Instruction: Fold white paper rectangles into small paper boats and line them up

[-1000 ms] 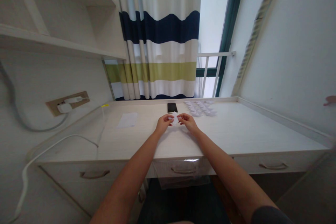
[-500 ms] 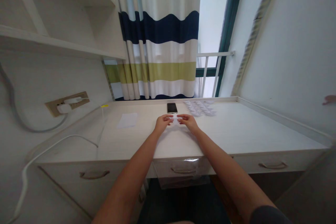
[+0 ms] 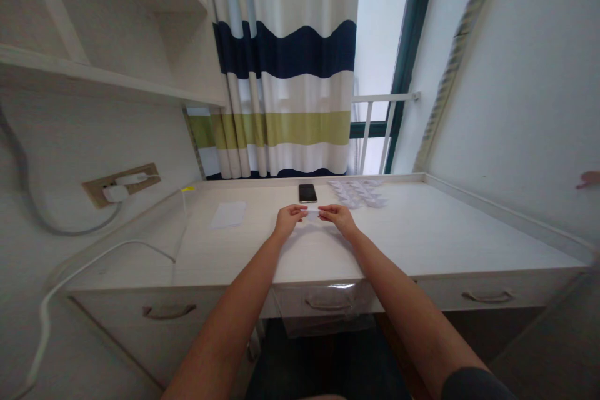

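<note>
My left hand (image 3: 287,220) and my right hand (image 3: 340,219) meet over the middle of the white desk (image 3: 422,237). Both pinch a small piece of white paper (image 3: 312,214) between their fingertips, just above the desk top. A black phone (image 3: 307,192) lies flat right behind the hands. Several small folded white paper pieces (image 3: 357,192) are gathered at the back of the desk, to the right of the phone.
A flat white paper sheet (image 3: 228,214) lies on the desk to the left. A wall socket with a white plug (image 3: 119,185) and a cable (image 3: 94,256) is on the left wall. A striped curtain (image 3: 285,62) and window rail (image 3: 384,99) stand behind. Drawers (image 3: 328,303) run under the desk.
The paper was held up more open between the hands; now it is lower and narrower, pinched between the fingertips. The hands stayed in nearly the same place.
</note>
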The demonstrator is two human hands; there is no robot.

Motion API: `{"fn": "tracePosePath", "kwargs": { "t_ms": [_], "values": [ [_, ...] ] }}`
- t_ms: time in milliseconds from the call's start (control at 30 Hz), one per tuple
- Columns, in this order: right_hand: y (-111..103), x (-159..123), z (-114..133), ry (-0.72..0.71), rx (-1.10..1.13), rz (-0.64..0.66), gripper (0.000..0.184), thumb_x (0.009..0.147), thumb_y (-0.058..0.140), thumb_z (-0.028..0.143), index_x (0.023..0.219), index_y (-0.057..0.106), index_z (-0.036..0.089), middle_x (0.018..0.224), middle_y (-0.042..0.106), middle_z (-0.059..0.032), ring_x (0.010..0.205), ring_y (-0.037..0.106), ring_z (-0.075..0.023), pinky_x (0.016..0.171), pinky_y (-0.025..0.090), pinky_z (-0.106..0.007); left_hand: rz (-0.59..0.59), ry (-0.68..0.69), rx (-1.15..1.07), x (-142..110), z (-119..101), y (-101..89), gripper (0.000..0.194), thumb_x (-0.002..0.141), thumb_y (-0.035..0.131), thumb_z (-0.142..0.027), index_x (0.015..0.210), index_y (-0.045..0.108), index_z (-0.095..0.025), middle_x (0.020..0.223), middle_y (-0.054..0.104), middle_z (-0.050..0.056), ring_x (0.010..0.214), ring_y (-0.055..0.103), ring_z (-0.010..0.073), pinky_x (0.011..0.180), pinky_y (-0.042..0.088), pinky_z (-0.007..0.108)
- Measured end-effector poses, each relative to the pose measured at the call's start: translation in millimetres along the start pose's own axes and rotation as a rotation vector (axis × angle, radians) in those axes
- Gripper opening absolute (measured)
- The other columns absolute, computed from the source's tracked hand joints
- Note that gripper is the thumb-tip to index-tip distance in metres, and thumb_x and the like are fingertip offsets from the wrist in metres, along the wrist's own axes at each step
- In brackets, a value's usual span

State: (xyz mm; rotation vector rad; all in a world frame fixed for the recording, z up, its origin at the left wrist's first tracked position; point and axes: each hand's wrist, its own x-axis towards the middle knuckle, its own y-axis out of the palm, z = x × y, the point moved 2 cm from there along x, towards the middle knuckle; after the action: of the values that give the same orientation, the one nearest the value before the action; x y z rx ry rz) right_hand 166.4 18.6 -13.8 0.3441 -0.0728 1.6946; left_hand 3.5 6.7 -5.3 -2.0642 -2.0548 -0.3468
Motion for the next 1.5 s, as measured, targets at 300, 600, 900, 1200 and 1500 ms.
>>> {"fn": "tracePosePath", "kwargs": {
  "t_ms": [300, 600, 900, 1200, 1500],
  "values": [
    [-2, 0, 3, -0.120, -0.212, 0.042, 0.027, 0.055, 0.066, 0.029, 0.078, 0.067, 0.014, 0.061, 0.064, -0.0023, 0.058, 0.056, -0.0119, 0.062, 0.045, -0.029, 0.020, -0.057, -0.032, -2, 3, -1.4, 0.025, 0.054, 0.067, -0.022, 0.077, 0.064, -0.012, 0.069, 0.065, 0.005, 0.066, 0.058, 0.0123, 0.056, 0.044, 0.022],
    [-6, 4, 1, -0.169, -0.305, 0.016, 0.028, 0.056, 0.063, 0.029, 0.079, 0.068, 0.014, 0.069, 0.066, -0.0042, 0.062, 0.055, -0.0134, 0.064, 0.042, -0.028, -0.019, -0.034, 0.002, 0, 4, -3.0, 0.019, 0.056, 0.063, -0.019, 0.074, 0.065, -0.013, 0.069, 0.065, 0.004, 0.065, 0.058, 0.0124, 0.052, 0.043, 0.020],
    [-9, 4, 1, -0.154, -0.375, -0.014, 0.029, 0.057, 0.063, 0.028, 0.083, 0.067, 0.015, 0.073, 0.067, -0.0050, 0.064, 0.057, -0.0156, 0.062, 0.043, -0.029, -0.004, 0.007, 0.044, 2, 7, -1.7, 0.021, 0.056, 0.064, -0.014, 0.077, 0.067, -0.013, 0.068, 0.066, 0.006, 0.064, 0.059, 0.0133, 0.059, 0.045, 0.024],
    [-12, 7, -2, -0.168, -0.414, -0.015, 0.025, 0.056, 0.063, 0.029, 0.076, 0.068, 0.015, 0.068, 0.067, -0.0048, 0.063, 0.057, -0.0155, 0.063, 0.043, -0.029, -0.016, 0.042, 0.054, 2, 7, -2.3, 0.016, 0.056, 0.066, -0.016, 0.071, 0.067, -0.013, 0.071, 0.067, 0.007, 0.067, 0.060, 0.0146, 0.069, 0.046, 0.029],
    [-10, 7, -4, -0.242, -0.561, 0.000, 0.018, 0.063, 0.056, 0.028, 0.072, 0.066, 0.016, 0.065, 0.065, -0.0041, 0.060, 0.055, -0.0146, 0.060, 0.041, -0.027, -0.037, 0.165, 0.286, 2, 8, -4.4, 0.012, 0.060, 0.064, -0.023, 0.069, 0.067, -0.016, 0.070, 0.066, 0.006, 0.069, 0.059, 0.0157, 0.069, 0.045, 0.028]
  ]
}}
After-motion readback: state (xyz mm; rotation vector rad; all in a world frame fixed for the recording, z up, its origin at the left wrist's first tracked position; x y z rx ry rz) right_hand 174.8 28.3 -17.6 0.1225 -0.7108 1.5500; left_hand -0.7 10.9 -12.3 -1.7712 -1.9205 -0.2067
